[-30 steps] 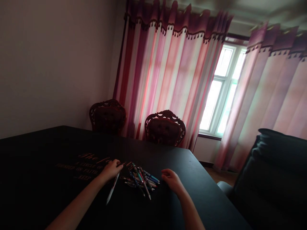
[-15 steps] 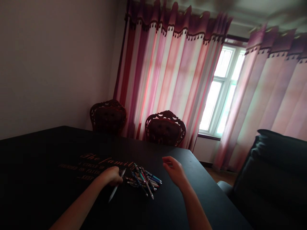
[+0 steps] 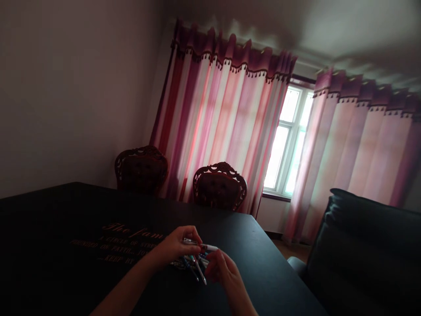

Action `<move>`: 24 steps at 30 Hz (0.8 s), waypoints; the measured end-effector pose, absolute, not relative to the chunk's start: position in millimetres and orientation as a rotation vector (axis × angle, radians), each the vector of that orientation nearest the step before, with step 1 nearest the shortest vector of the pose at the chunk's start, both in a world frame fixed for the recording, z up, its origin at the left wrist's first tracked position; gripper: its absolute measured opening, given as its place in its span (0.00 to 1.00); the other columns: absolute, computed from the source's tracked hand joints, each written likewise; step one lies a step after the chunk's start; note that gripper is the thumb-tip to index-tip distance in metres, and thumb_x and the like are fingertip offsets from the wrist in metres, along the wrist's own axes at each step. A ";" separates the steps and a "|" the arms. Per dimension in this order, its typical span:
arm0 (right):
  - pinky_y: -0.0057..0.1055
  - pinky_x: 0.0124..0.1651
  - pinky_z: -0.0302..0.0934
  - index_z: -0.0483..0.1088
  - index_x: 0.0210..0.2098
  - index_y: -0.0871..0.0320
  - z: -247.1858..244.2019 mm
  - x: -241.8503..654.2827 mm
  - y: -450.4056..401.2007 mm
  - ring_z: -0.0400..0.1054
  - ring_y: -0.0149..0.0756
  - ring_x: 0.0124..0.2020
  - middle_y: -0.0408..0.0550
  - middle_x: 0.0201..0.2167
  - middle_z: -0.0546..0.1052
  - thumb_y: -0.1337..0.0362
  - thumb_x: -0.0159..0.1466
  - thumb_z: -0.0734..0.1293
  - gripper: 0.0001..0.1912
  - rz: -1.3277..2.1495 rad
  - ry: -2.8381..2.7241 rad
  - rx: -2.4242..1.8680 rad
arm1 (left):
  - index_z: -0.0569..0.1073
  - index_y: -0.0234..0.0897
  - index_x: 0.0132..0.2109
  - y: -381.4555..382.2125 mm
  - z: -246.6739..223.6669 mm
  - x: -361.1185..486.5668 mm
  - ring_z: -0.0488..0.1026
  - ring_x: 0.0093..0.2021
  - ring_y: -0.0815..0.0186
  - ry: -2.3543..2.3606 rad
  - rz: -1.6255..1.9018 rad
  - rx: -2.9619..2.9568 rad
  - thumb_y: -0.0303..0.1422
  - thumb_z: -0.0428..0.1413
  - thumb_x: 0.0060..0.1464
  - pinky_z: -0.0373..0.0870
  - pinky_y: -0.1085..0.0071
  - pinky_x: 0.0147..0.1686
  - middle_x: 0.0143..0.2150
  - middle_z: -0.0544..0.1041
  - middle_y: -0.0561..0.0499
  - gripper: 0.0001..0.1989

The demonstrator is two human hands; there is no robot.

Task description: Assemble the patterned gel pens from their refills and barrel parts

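A white pen [image 3: 210, 247] is held up over the table, lying nearly level between my two hands. My left hand [image 3: 177, 244] pinches it near one end with thumb and fingers. At the other end, the fingers of my right hand [image 3: 225, 268] are closed around the white tip. Below and behind the hands lies a loose pile of pens [image 3: 199, 271], partly hidden by them; several barrels point toward me.
The dark table [image 3: 269, 272] carries printed lettering [image 3: 121, 239] on its left part. Beyond its far edge stand two carved chairs [image 3: 219, 186] [image 3: 141, 169]. A dark leather seat [image 3: 365, 245] is at the right. Striped curtains [image 3: 223, 118] hang by the window [image 3: 283, 145].
My left hand has lifted the white pen from beside the pile and moved right with it. My right hand has come in from the right and closed on the pen's end. The view has tilted up.
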State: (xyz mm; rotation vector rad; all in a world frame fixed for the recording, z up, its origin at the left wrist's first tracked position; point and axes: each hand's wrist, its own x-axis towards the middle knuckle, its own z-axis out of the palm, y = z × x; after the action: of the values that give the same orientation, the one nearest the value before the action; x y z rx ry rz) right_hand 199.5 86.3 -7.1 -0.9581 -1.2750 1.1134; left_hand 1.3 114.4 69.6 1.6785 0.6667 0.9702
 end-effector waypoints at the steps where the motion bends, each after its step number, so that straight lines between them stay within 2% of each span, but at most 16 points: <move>1: 0.24 0.23 0.55 0.72 0.33 0.59 -16.0 207.1 84.1 0.66 0.31 0.19 0.45 0.19 0.74 0.31 0.54 0.62 0.35 1.095 -1.253 -0.992 | 0.75 0.33 0.34 114.4 63.8 7.3 0.79 0.35 0.60 0.650 0.942 1.680 0.34 0.67 0.42 0.71 0.69 0.36 0.34 0.83 0.48 0.13; 4: 0.22 0.19 0.48 0.68 0.29 0.57 -42.1 225.1 79.6 0.60 0.26 0.15 0.40 0.16 0.71 0.31 0.48 0.68 0.33 1.125 -1.137 -1.054 | 0.76 0.33 0.33 113.1 48.0 22.8 0.80 0.37 0.57 0.603 0.854 1.686 0.34 0.69 0.40 0.73 0.66 0.38 0.34 0.83 0.47 0.14; 8: 0.21 0.18 0.45 0.65 0.24 0.57 -57.9 234.3 75.0 0.54 0.22 0.13 0.36 0.13 0.66 0.37 0.39 0.76 0.31 1.252 -0.980 -0.990 | 0.76 0.33 0.32 112.0 35.3 32.6 0.81 0.36 0.55 0.591 0.799 1.698 0.36 0.69 0.40 0.74 0.63 0.37 0.37 0.84 0.44 0.14; 12: 0.20 0.20 0.47 0.64 0.23 0.57 -45.2 236.2 66.5 0.54 0.22 0.16 0.36 0.14 0.66 0.43 0.39 0.79 0.29 1.305 -0.870 -0.887 | 0.78 0.33 0.34 118.7 33.5 32.2 0.80 0.38 0.54 0.612 0.805 1.705 0.37 0.68 0.42 0.74 0.63 0.38 0.37 0.84 0.43 0.14; 15: 0.20 0.21 0.47 0.64 0.22 0.57 -37.1 240.3 63.0 0.54 0.21 0.17 0.35 0.15 0.65 0.46 0.41 0.79 0.28 1.268 -0.848 -0.831 | 0.78 0.32 0.36 124.9 33.4 30.4 0.79 0.34 0.58 0.638 0.818 1.723 0.38 0.66 0.45 0.73 0.66 0.35 0.35 0.84 0.43 0.14; 19: 0.21 0.19 0.45 0.63 0.22 0.57 -44.8 243.9 65.4 0.53 0.22 0.15 0.35 0.13 0.64 0.42 0.43 0.77 0.28 1.187 -0.955 -0.868 | 0.78 0.32 0.35 115.0 25.6 25.5 0.74 0.27 0.65 0.732 0.853 1.771 0.39 0.63 0.49 0.68 0.72 0.29 0.32 0.83 0.46 0.13; 24: 0.22 0.17 0.46 0.63 0.23 0.57 -59.3 233.0 66.8 0.55 0.25 0.13 0.37 0.12 0.65 0.37 0.42 0.73 0.31 1.170 -1.159 -1.029 | 0.77 0.36 0.35 67.1 6.8 5.7 0.74 0.31 0.64 1.061 0.856 1.949 0.40 0.58 0.53 0.68 0.72 0.34 0.27 0.78 0.54 0.11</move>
State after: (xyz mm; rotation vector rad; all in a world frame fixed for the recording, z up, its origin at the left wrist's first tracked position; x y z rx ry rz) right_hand 233.0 66.8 -59.3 -1.0290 -1.1589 1.1702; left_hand 5.7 67.1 6.8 1.9489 1.0608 0.8561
